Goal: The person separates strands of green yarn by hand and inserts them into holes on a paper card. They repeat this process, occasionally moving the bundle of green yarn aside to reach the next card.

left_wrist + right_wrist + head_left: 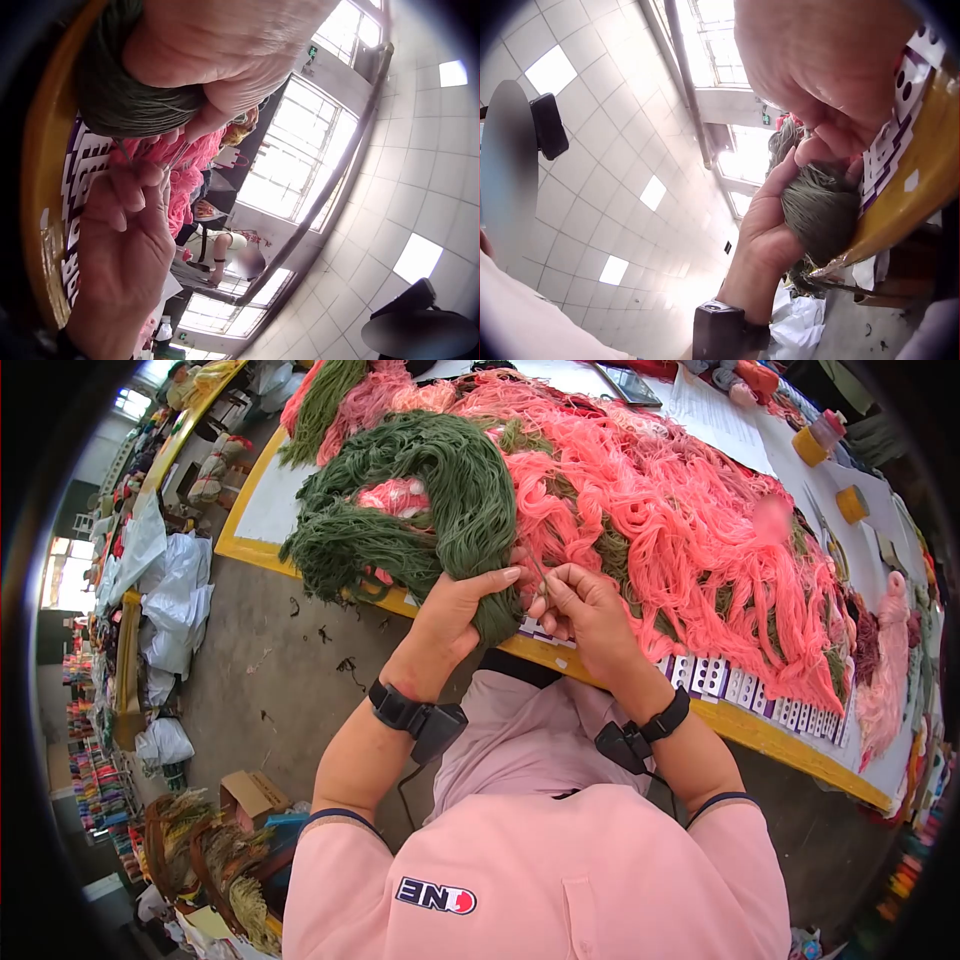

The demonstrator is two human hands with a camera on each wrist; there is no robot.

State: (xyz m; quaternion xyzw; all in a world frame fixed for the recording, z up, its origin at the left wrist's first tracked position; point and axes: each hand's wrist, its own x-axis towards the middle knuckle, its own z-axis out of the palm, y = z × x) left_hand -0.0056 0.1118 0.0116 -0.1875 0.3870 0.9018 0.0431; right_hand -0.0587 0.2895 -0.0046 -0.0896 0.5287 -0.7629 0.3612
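A thick skein of dark green yarn (465, 490) lies looped at the table's near edge. My left hand (450, 610) grips its lower end, fingers behind the strands and thumb across the front; the right wrist view also shows this hand (769, 232) around the green bundle (821, 210). Just right of it, my right hand (590, 615) pinches a thin strand (541, 572) between thumb and fingertips. In the left wrist view the right hand (127, 240) has curled fingers close under the green yarn (127, 97). Pink yarn (650, 510) is heaped beyond both hands.
The table's yellow edge (770, 745) runs in front of the body, with white cards with dark holes (712, 676) along it. A phone (628, 384), paper (715, 420) and yellow-cored spools (852, 505) lie farther back. White plastic bags (178, 600) are at the left.
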